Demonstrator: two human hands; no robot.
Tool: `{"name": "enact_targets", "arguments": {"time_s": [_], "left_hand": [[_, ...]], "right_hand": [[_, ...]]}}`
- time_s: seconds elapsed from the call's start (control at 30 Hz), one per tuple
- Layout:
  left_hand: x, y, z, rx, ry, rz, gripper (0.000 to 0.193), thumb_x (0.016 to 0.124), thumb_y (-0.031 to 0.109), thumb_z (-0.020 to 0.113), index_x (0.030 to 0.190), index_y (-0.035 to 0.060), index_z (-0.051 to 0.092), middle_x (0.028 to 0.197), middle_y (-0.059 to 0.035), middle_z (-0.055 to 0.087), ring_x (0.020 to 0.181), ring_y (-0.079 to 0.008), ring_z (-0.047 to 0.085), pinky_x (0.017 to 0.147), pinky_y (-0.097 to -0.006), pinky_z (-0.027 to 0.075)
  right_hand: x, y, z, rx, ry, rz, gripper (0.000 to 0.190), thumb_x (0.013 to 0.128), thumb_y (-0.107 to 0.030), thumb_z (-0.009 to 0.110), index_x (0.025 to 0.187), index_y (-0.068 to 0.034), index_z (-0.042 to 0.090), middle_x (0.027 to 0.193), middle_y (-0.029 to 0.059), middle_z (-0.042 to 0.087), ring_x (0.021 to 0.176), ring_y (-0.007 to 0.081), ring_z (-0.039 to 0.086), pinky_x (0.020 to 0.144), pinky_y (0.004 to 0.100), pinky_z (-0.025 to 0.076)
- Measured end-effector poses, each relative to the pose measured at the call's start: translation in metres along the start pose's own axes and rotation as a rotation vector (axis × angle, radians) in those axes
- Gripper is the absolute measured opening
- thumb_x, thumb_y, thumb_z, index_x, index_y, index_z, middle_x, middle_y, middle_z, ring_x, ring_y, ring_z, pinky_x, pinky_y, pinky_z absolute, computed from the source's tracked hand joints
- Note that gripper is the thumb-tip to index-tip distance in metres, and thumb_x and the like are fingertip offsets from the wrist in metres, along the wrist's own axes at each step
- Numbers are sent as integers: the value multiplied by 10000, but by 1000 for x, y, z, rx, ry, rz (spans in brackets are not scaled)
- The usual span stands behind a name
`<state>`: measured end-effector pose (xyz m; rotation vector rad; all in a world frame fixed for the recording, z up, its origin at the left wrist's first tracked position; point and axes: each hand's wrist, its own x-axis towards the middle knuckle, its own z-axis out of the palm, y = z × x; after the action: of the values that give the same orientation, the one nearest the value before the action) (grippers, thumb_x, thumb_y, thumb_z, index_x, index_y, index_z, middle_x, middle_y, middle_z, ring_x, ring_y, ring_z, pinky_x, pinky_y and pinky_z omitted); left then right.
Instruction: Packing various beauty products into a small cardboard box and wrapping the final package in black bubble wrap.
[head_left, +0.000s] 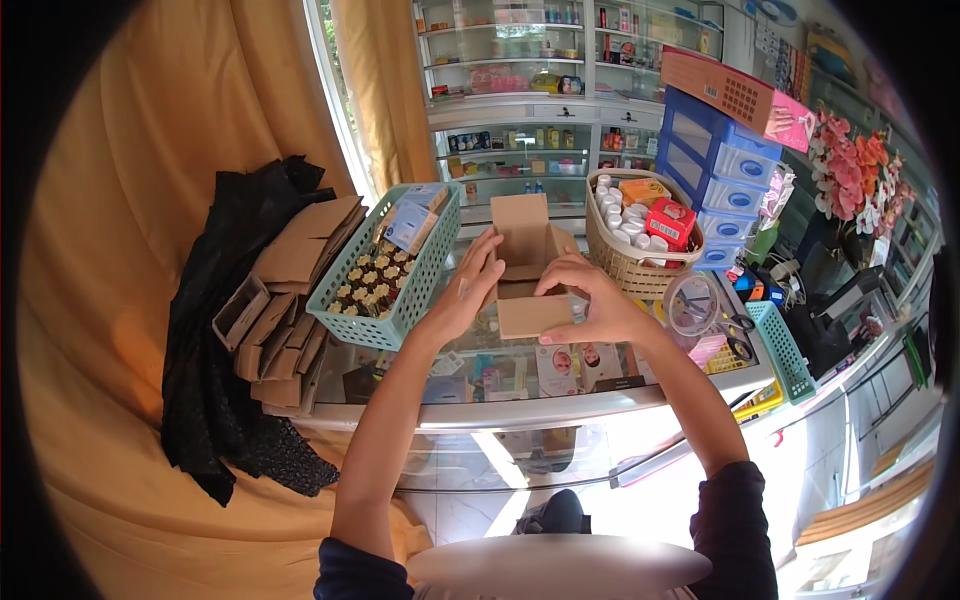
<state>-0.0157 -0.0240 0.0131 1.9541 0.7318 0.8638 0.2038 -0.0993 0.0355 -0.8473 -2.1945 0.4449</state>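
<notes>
A small open cardboard box (521, 223) stands on the glass counter (480, 382) before me. Its far flap sticks up, and its near flap folds out towards me. My left hand (471, 289) holds the box's left side with the fingers along the wall. At the right, my right hand (596, 300) grips the box, thumb at the near flap's lower corner and curled fingers over the edge. The inside looks bare as far as I can see; the right fingers cover part of it.
A mint plastic basket (352, 326) with gold-capped bottles and blue boxes stands left, beside folded cardboard boxes (292, 255). At right are a beige basket (637, 277) of white-capped bottles, blue drawers (739, 199), a clear tape roll (691, 304) and scissors (739, 337).
</notes>
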Motion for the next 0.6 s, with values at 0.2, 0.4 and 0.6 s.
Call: {"name": "enact_targets", "arguments": {"time_s": [0.2, 0.4, 0.6], "left_hand": [[3, -3, 1, -63, 25, 40, 685, 959, 550, 169, 1405, 47, 300, 1517, -88, 171, 1401, -225, 150, 1131, -341, 116], [4, -11, 5, 179, 92, 94, 599, 970, 455, 327, 1380, 19, 325, 1497, -132, 209, 1385, -268, 203, 1110, -349, 187], [6, -10, 5, 168, 100, 112, 556, 970, 408, 364, 1369, 21, 343, 1490, -137, 222, 1380, -274, 217, 1102, -351, 205]], "right_hand": [[12, 9, -2, 252, 248, 135, 119, 850, -67, 611, 945, 6, 617, 882, 40, 572, 772, 94, 553, 657, 227, 443], [22, 18, -7, -18, -35, 157, 102, 822, -49, 592, 904, -31, 650, 945, 83, 581, 914, 236, 566, 781, 323, 459], [23, 34, -6, -474, -35, -127, 174, 898, -181, 524, 898, -57, 646, 824, 56, 591, 812, 160, 559, 708, 280, 452]]}}
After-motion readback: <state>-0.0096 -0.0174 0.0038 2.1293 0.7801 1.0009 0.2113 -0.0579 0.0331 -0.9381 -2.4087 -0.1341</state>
